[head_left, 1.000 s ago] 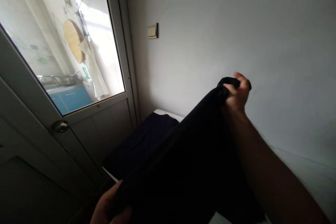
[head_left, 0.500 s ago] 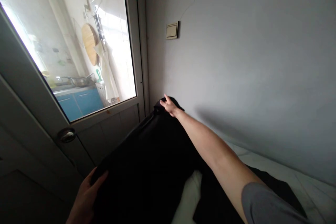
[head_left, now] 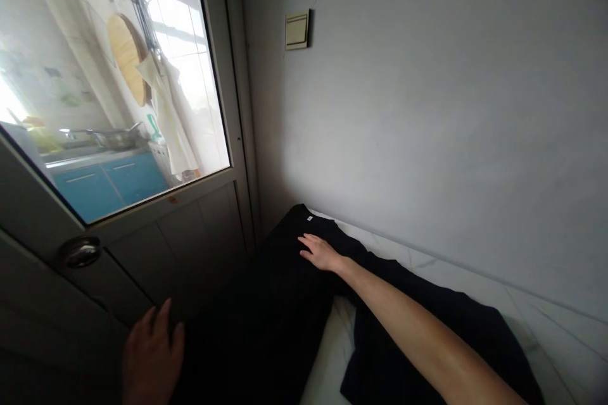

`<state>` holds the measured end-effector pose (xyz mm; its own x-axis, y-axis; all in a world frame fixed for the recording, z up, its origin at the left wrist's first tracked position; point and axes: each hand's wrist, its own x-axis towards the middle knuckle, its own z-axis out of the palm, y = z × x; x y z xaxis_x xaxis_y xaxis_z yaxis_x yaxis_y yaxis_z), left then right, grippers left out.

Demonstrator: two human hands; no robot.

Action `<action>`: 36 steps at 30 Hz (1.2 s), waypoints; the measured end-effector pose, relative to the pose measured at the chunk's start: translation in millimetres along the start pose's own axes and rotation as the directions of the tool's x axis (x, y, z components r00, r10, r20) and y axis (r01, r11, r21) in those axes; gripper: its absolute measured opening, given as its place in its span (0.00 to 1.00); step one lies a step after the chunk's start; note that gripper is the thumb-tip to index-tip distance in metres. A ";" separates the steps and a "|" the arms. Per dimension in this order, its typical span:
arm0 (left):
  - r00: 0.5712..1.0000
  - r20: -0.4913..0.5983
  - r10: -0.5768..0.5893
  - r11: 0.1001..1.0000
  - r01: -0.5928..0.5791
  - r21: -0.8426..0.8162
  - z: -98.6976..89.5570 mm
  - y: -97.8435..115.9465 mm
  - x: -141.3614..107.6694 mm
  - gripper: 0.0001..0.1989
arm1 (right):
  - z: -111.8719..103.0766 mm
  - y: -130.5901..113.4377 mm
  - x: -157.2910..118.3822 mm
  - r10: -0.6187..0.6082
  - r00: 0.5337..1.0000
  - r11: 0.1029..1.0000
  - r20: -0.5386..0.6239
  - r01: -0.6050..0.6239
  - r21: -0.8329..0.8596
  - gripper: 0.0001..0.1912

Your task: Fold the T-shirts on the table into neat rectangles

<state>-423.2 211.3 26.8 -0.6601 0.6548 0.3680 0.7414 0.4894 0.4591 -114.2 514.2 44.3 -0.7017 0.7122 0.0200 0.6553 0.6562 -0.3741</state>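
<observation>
Dark trousers (head_left: 294, 278) lie spread on a white marble-patterned surface, the waist end with a small white label near the corner of wall and door. Their two legs part around a strip of bare surface. My right hand (head_left: 320, 252) rests on or just over the cloth below the label, its fingers spread and holding nothing. At the lower left, my left hand (head_left: 154, 351) has its fingers apart beside the cloth's dark left edge; whether it touches the cloth is hard to tell in the shadow.
A grey door (head_left: 190, 228) with a metal knob (head_left: 80, 252) stands at the left. Through its glass show blue cabinets (head_left: 111, 180), a pan and a round wooden board (head_left: 127, 58). A grey wall (head_left: 427, 107) with a light switch (head_left: 297, 30) rises behind the white surface (head_left: 403, 253).
Both hands have let go of the dark cloth, which was raised and now lies flatter. My right hand has moved down and slightly right. The camera view has shifted rightward.
</observation>
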 end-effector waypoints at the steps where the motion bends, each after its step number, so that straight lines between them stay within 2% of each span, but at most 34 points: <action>1: 0.996 0.001 0.085 0.995 -0.084 0.047 3.3 16.2 -7.6 0.30 | -4.3 -0.1 -4.7 0.011 1.000 1.000 -0.025 -0.011 0.002 0.29; 3: 0.962 0.112 0.249 0.963 -0.258 0.080 12.4 49.1 -29.0 0.29 | -16.5 3.4 -21.2 0.059 0.994 0.998 -0.095 -0.060 -0.007 0.27; 5: 0.867 0.325 0.379 0.908 -0.416 0.052 21.8 75.6 -52.6 0.28 | -30.5 13.0 -48.8 0.137 0.973 0.989 -0.187 -0.146 -0.037 0.26; 7: 0.758 0.512 0.403 0.875 -0.483 0.026 27.4 92.1 -70.2 0.28 | -41.8 26.2 -84.9 0.232 0.930 0.961 -0.286 -0.265 -0.083 0.24; 8: 0.724 0.572 0.386 0.872 -0.488 0.030 28.3 97.5 -75.3 0.28 | -45.2 32.4 -104.1 0.279 0.904 0.939 -0.323 -0.327 -0.104 0.24; 9: 0.709 0.604 0.365 0.874 -0.485 0.040 28.3 102.2 -78.1 0.28 | -46.6 37.4 -122.7 0.323 0.883 0.916 -0.341 -0.382 -0.121 0.24; 11: 0.721 0.587 0.368 0.876 -0.481 0.042 26.9 112.3 -79.5 0.28 | -43.6 42.1 -154.3 0.386 0.863 0.883 -0.327 -0.448 -0.140 0.27; 13: 0.731 0.527 0.433 0.861 -0.509 -0.002 26.6 124.9 -80.7 0.29 | -35.4 40.1 -175.0 0.406 0.869 0.878 -0.282 -0.457 -0.143 0.30; 15: 0.699 0.519 0.492 0.835 -0.548 -0.053 28.5 137.5 -85.2 0.30 | -27.2 35.5 -185.2 0.383 0.886 0.891 -0.259 -0.429 -0.149 0.24; 17: 0.642 0.578 0.504 0.817 -0.572 -0.078 31.1 145.9 -91.5 0.32 | -24.2 33.5 -188.8 0.363 0.894 0.901 -0.263 -0.409 -0.148 0.11; 18: 0.619 0.608 0.498 0.813 -0.577 -0.079 32.0 148.0 -94.3 0.33 | -25.9 34.7 -189.1 0.362 0.892 0.905 -0.271 -0.406 -0.128 0.07; 20: 0.598 0.639 0.484 0.811 -0.581 -0.071 32.6 149.0 -97.3 0.34 | -35.8 40.9 -186.8 0.375 0.879 0.917 -0.294 -0.398 -0.019 0.08; 22: 0.592 0.650 0.476 0.810 -0.583 -0.063 32.0 148.1 -97.2 0.34 | -52.7 49.2 -177.8 0.421 0.844 0.904 -0.333 -0.358 0.234 0.07; 24: 0.590 0.654 0.474 0.807 -0.588 -0.055 31.7 147.1 -95.9 0.34 | -71.4 53.6 -158.8 0.512 0.783 0.793 -0.354 -0.271 0.546 0.05; 26: 0.596 0.647 0.475 0.802 -0.595 -0.041 32.6 146.5 -95.1 0.34 | -86.3 51.1 -130.7 0.582 0.738 0.657 -0.340 -0.181 0.732 0.07; 28: 0.605 0.633 0.483 0.796 -0.605 -0.029 34.3 145.7 -95.2 0.34 | -93.6 43.5 -100.0 0.571 0.755 0.620 -0.322 -0.140 0.772 0.09; 31: 0.612 0.612 0.501 0.787 -0.617 -0.028 36.9 144.0 -95.7 0.33 | -91.7 35.2 -69.7 0.513 0.815 0.620 -0.270 -0.134 0.773 0.12; 33: 0.615 0.605 0.505 0.786 -0.617 -0.029 38.6 142.8 -95.3 0.33 | -87.6 38.9 -71.0 0.507 0.826 0.633 -0.246 -0.163 0.757 0.15; 36: 0.615 0.598 0.514 0.784 -0.620 -0.036 42.1 140.1 -94.0 0.33 | -86.5 60.5 -110.4 0.558 0.791 0.672 -0.250 -0.254 0.695 0.16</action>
<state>-252.2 242.5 22.5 0.0471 0.9987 -0.0214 0.9861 -0.0431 0.1607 27.1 496.9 99.6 -0.1200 0.9920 0.0395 0.4243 0.0873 -0.9013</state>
